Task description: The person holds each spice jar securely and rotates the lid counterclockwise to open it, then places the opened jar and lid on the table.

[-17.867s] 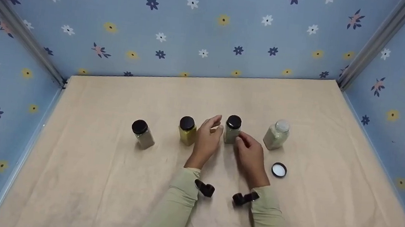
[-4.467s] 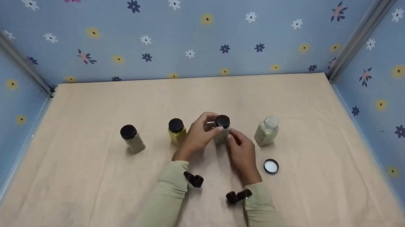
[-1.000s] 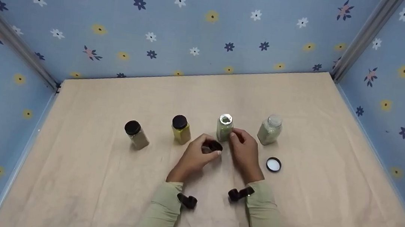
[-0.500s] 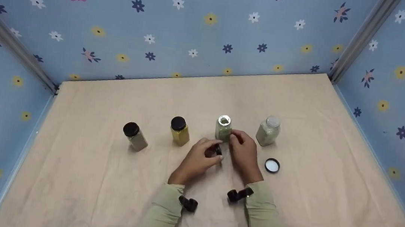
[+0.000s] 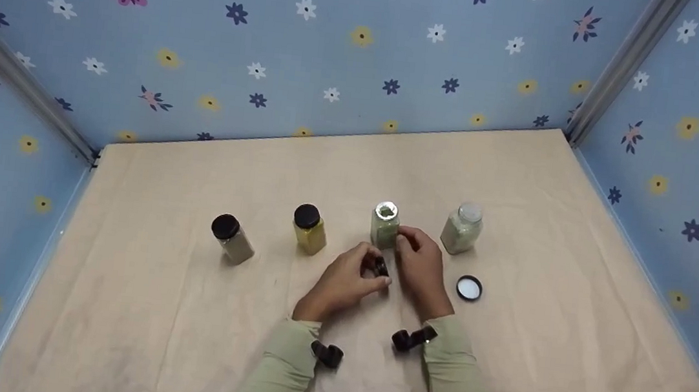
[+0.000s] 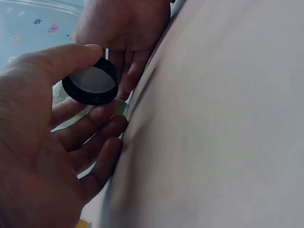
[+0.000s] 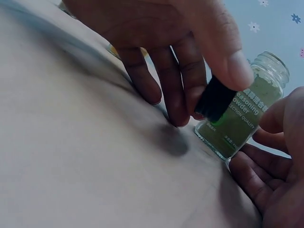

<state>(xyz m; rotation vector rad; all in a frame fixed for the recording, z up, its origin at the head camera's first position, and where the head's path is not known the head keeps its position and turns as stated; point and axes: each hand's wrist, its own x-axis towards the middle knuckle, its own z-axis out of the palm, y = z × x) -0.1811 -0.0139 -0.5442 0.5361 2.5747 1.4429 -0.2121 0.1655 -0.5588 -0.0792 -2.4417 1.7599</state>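
My left hand (image 5: pixel 340 283) pinches a black screw lid (image 6: pixel 90 99) between thumb and fingers, tipped on its side just above the cloth. Its pale inner face shows in the left wrist view. Right behind it stands an uncapped glass seasoning jar (image 5: pixel 384 232) of green powder, upright, with a shiny rim at its mouth. My right hand (image 5: pixel 425 269) holds that jar low on its right side, thumb and fingers at the glass. Printed white lettering marks the jar (image 7: pixel 244 114) in the right wrist view, where the left hand's lid overlaps its lower left part.
To the left stand a black-capped jar of yellow powder (image 5: pixel 310 236) and a black-capped jar of brownish powder (image 5: pixel 236 246). A pale green jar (image 5: pixel 462 232) without a black cap stands at the right. Nearby lies a loose black lid (image 5: pixel 469 288), white inside up. Flowered panels (image 5: pixel 313 49) enclose the cloth-covered table.
The middle jar wore its black lid in the two oldest frames; now my left hand has it, brought down in front of the jar and turned on its side. My right hand stays at the jar.
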